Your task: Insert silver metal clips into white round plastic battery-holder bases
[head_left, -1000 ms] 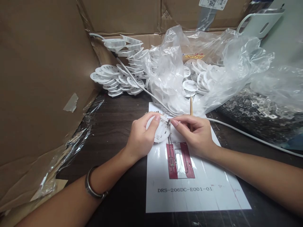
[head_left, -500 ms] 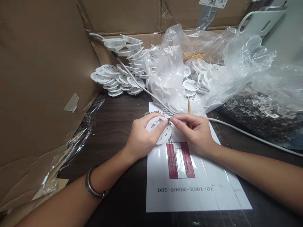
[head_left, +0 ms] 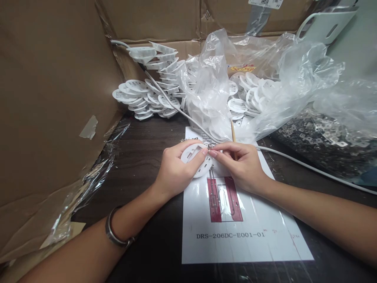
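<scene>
My left hand [head_left: 176, 169] is closed round a white slotted disc [head_left: 188, 154], its thumb lying across the disc's face. At the disc's upper right edge, the thumb and forefinger of my right hand [head_left: 243, 163] pinch a small metal piece [head_left: 210, 147]. A thin wooden stick [head_left: 233, 131] rises from behind the right hand's fingers, its lower part tucked into the palm. Small metal parts [head_left: 194, 139] lie just beyond the left hand. Under both hands is a printed sheet [head_left: 224, 243] with a red-and-white drawing.
White discs [head_left: 134, 86] are piled at the back left, and more lie beside crumpled clear plastic [head_left: 212, 78]. A grey cable [head_left: 306, 164] crosses the table. At right is a bag of flat metal parts [head_left: 312, 137]. Cardboard [head_left: 53, 86] walls the left and back.
The disc has tilted a little and shifted slightly up. My right fingertips and the metal piece have moved slightly left, and the stick now leans more to the left.
</scene>
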The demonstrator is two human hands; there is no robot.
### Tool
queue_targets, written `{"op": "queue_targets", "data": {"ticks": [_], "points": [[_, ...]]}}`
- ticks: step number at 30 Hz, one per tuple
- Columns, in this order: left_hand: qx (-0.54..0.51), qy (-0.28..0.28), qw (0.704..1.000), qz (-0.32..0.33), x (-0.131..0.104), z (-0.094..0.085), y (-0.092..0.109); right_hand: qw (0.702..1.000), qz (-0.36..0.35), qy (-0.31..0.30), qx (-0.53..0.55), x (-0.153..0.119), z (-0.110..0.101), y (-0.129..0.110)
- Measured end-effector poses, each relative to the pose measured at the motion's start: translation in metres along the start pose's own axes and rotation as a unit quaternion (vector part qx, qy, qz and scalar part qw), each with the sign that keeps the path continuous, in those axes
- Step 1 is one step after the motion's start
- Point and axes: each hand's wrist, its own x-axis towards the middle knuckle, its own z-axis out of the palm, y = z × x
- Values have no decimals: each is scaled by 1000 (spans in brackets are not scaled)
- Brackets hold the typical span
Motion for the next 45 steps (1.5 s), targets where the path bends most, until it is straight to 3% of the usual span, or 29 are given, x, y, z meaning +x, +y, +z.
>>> {"op": "queue_targets", "data": {"ticks": [4, 15, 31, 34, 40, 45], "points": [[26, -22, 999, 8, -1, 0, -2, 1000, 9, 3, -6, 0, -1, 0], [23, -4, 1000, 7, -1, -2, -2, 998, -54, 20, -20, -3, 2, -4], [14, -31, 999, 33, -4, -2, -1, 991, -91, 30, -97, -6, 3, -2], [21, -35, 998, 42, -3, -2, -1, 994, -67, 15, -79, -5, 3, -1], [17, -29, 999, 38, -1, -3, 0, 997, 48, -56, 23, 1, -2, -1], [-5, -40, 999, 30, -2, -4, 0, 993, 54, -96, 45, 3, -5, -1]]}}
